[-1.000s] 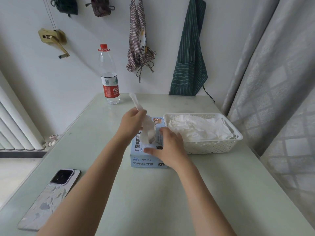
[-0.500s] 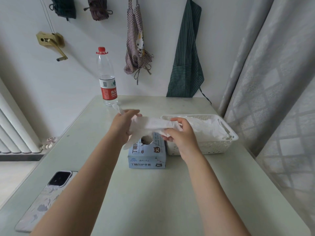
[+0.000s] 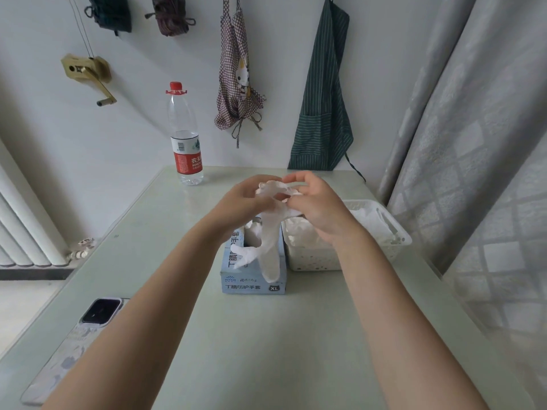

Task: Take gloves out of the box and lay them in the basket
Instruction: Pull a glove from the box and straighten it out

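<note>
A white glove (image 3: 270, 238) hangs in the air above the blue glove box (image 3: 254, 281), its fingers dangling down in front of the box opening. My left hand (image 3: 236, 202) and my right hand (image 3: 316, 208) both pinch the glove's upper end, close together, raised above the box. The white perforated basket (image 3: 396, 242) stands right of the box and holds several white gloves (image 3: 367, 216); my right hand and forearm hide part of it. More white glove material pokes out of the box's top opening.
A water bottle (image 3: 185, 137) with a red cap stands at the table's back left. A phone (image 3: 74, 341) lies face down at the front left edge. Aprons hang on the wall behind, a curtain is at the right, a radiator at the left.
The glove was pulled out of the box by my left hand, then stretched sideways between both hands. Now both hands have risen and come together, and the glove hangs down.
</note>
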`<move>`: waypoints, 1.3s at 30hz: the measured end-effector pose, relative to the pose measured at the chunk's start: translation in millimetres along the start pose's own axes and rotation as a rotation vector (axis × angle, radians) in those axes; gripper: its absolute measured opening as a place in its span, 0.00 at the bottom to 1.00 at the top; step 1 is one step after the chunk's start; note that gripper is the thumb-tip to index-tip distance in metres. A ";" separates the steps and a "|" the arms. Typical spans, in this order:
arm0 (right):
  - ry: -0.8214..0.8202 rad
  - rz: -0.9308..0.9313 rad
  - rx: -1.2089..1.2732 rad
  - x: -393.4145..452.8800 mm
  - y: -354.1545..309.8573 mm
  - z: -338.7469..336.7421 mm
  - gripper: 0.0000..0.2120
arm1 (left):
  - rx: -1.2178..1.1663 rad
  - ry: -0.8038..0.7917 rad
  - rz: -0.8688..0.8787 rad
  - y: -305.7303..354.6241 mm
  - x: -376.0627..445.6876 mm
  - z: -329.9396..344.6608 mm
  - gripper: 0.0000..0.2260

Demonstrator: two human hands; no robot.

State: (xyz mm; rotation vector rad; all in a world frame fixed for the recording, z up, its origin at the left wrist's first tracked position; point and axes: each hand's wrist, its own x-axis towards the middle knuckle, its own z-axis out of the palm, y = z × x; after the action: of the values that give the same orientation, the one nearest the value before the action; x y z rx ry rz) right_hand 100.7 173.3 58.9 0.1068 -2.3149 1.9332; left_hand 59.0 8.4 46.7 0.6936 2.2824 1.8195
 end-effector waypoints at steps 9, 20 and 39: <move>0.029 -0.006 -0.267 -5.5 -19.5 -22.2 0.16 | -0.037 0.111 -0.006 6.6 -1.2 -3.2 0.17; 0.072 -0.095 -0.211 -17.5 -43.8 -21.7 0.16 | 0.240 -0.050 -0.064 33.4 -19.9 2.4 0.11; 0.024 0.084 -0.386 -21.1 -61.5 -26.0 0.24 | -0.112 -0.197 -0.065 68.3 -25.1 14.2 0.12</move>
State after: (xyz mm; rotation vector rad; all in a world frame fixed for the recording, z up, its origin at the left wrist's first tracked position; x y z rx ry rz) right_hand 131.1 187.2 120.5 -0.0511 -2.6616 1.4713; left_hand 104.7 21.1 103.7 0.7360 2.0386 1.7490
